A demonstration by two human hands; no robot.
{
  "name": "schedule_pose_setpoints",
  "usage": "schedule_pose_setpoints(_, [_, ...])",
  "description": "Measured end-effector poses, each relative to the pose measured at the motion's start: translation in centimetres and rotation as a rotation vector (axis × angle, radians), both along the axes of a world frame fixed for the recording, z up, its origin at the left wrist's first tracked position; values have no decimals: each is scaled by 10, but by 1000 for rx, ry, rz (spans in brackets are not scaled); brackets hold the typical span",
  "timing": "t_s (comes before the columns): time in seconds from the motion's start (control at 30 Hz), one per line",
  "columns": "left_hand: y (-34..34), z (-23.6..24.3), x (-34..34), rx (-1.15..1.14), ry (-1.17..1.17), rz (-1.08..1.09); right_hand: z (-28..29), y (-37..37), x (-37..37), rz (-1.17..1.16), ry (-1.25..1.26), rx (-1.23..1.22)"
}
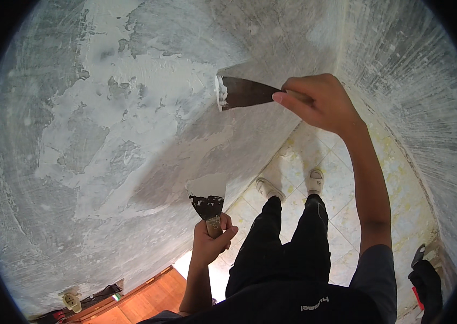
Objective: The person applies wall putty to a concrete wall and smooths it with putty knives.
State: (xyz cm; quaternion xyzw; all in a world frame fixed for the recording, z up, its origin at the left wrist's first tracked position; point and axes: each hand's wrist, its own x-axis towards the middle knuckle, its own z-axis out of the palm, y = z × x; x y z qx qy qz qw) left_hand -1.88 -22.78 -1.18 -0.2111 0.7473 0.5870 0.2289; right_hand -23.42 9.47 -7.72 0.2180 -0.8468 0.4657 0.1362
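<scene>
My right hand (323, 105) grips the handle of a wide putty knife (244, 93), its blade held sideways with white compound along the edge, which appears to touch the grey wall (18, 135) at upper middle. My left hand (212, 243) is closed round a second putty knife (205, 200), blade pointing up, with white compound covering its upper part. It is lower and left of my right hand. Patches of wet-looking white compound (104, 92) spread unevenly over the wall beside the blades.
A second streaked wall (417, 102) meets this one at right. My sandalled feet stand on a pale tiled floor (342, 221). Wooden floor (150, 297) shows at bottom left, beside cables and a socket-like fitting (72, 302). Dark and red items (425, 286) lie at lower right.
</scene>
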Motion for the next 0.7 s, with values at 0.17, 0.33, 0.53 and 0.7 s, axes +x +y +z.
schedule_pose_setpoints(0.17, [-2, -5, 1, -13, -22, -5, -7, -1, -21, 31, 57, 2])
schedule_pose_setpoints(0.33, [-3, -7, 0, -6, -20, 2, -14, 10, -36, 76, 95, 48])
schedule_pose_setpoints(0.53, [-6, -9, 1, 1, -16, 12, -13, 2, -32, 71, 172, -86])
schedule_pose_setpoints(0.7, [-4, -8, -2, 3, -16, 13, -27, -2, -43, 64, 82, -25])
